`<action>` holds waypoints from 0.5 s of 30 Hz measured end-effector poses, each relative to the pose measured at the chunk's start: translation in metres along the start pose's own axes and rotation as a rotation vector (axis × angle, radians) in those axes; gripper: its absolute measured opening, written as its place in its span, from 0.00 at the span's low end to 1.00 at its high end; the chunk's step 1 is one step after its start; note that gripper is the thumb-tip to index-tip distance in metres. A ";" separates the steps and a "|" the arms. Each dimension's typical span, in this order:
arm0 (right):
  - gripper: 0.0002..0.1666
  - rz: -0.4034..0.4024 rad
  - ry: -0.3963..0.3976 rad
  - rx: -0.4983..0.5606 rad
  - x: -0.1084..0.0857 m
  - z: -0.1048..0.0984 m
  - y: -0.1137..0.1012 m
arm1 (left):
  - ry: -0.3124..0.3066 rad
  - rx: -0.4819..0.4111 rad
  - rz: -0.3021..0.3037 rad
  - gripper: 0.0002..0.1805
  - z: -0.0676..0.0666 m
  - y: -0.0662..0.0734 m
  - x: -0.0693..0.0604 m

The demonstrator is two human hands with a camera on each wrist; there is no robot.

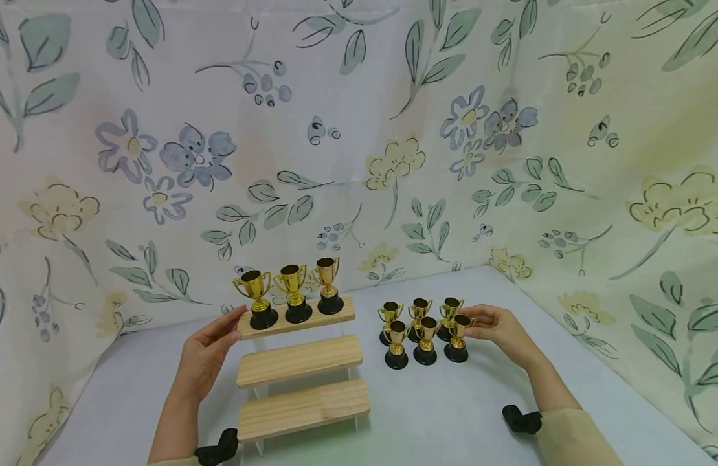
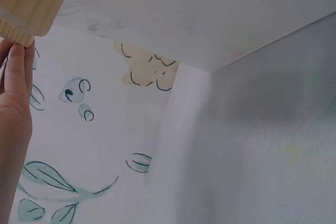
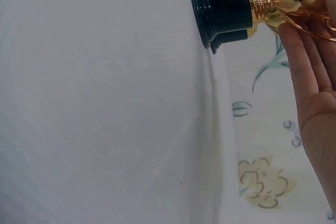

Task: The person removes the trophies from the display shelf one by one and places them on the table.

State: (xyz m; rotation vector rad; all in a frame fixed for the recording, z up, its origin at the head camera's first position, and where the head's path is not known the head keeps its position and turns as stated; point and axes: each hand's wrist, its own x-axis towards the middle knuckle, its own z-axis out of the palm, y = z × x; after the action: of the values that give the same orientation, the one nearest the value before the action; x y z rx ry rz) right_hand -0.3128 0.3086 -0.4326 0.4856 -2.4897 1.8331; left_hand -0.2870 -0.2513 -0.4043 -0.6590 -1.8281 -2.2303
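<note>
While a big flowered cloth [image 1: 359, 136] hangs at the back, a bench [image 1: 440, 414] with a white cover spreads out below. On its left side is a wooden stand [image 1: 300, 360] with three steps like stairs, maybe so each row shows well. The left hand [image 1: 200, 359] touches the left end of the top step [image 1: 348, 310]; its fingers are nearly straight, perhaps to keep the stand steady. The right hand [image 1: 501, 333] is almost closed, its thumb and fingers pinching one gold cup [image 1: 457, 340] at the front right of the group on the bench. It holds high, by the bowl and handle, likely so the cup does not tip. Five other gold cups [image 1: 426, 342] stand close by, and three more [image 1: 295, 294] sit in a row on the top step. The held cup points up, mouth on top, black foot down, its long way upright. I cannot tell if its foot touches the bench.
</note>
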 end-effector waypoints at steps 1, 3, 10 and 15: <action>0.30 -0.004 -0.001 -0.004 0.000 0.000 0.000 | -0.002 -0.002 0.002 0.26 0.000 0.000 0.000; 0.31 0.000 0.004 -0.006 0.001 -0.001 0.000 | -0.002 -0.005 0.003 0.26 0.000 0.001 0.000; 0.32 0.020 0.031 -0.021 0.001 -0.001 -0.001 | 0.008 0.008 -0.005 0.26 0.002 0.002 0.001; 0.31 0.010 0.026 -0.028 -0.001 -0.002 -0.003 | 0.013 0.005 -0.013 0.26 0.002 0.001 0.000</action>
State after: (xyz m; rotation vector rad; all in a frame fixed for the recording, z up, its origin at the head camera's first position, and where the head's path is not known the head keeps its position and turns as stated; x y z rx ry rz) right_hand -0.3118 0.3098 -0.4297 0.4461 -2.5021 1.7940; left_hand -0.2861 -0.2500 -0.4030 -0.6320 -1.8370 -2.2322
